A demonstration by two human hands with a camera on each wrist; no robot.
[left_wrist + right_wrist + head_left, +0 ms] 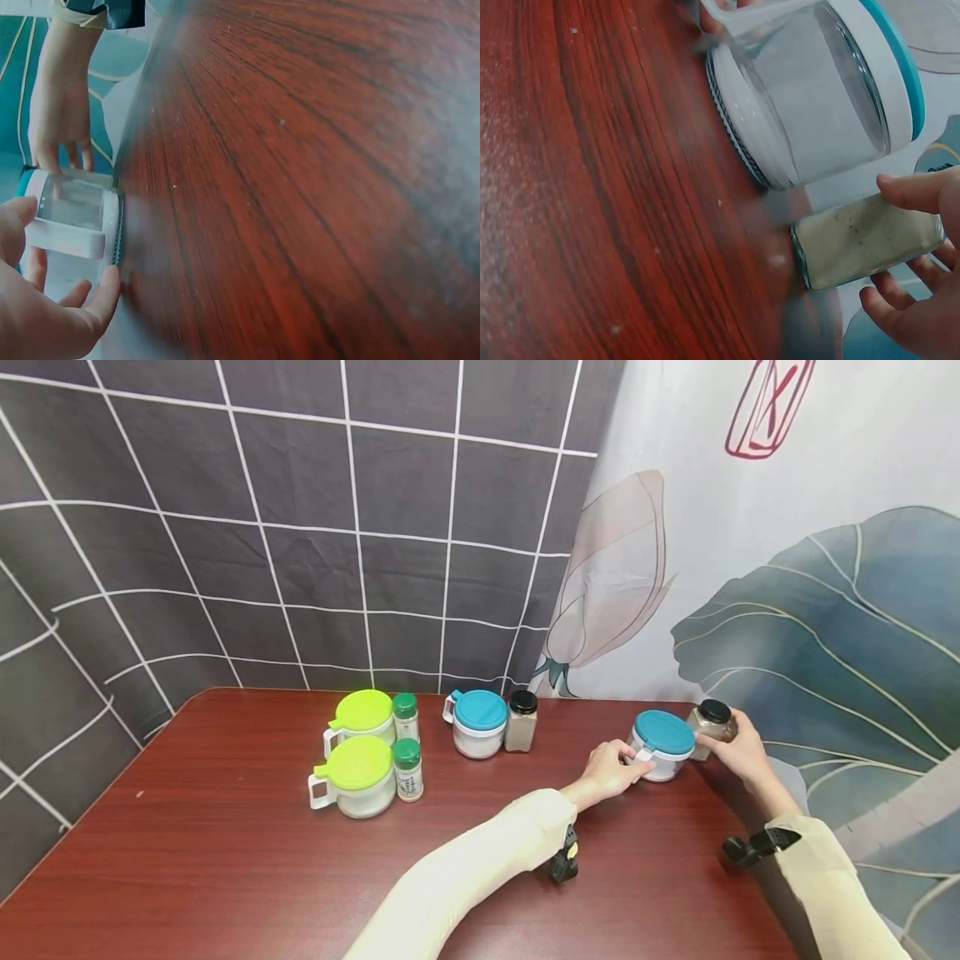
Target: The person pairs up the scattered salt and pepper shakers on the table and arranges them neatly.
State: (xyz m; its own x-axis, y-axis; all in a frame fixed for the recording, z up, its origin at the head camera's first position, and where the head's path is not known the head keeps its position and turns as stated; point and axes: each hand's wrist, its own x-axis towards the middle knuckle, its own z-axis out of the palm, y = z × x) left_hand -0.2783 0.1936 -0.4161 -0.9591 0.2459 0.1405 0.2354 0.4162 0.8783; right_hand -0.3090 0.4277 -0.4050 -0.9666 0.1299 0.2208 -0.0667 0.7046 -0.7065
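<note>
At the right end of the table, my left hand (609, 770) holds a clear seasoning jar with a blue lid (663, 737) by its white handle. In the left wrist view, the thumb and fingers lie about that handle (67, 238). Just right of it, my right hand (742, 750) grips a square glass spice jar with a black lid (711, 720). Pale powder fills this spice jar (862, 240) in the right wrist view, with the thumb on one side and fingers on the other. Whether either base touches the table cannot be told.
A second blue-lidded jar (480, 718) stands beside another black-lidded spice jar (521, 722) at the back middle. Further left are two green-lidded jars with handles, the front one (362, 768) beside a green-capped shaker (408, 772). Curtains border the wooden table (225, 860).
</note>
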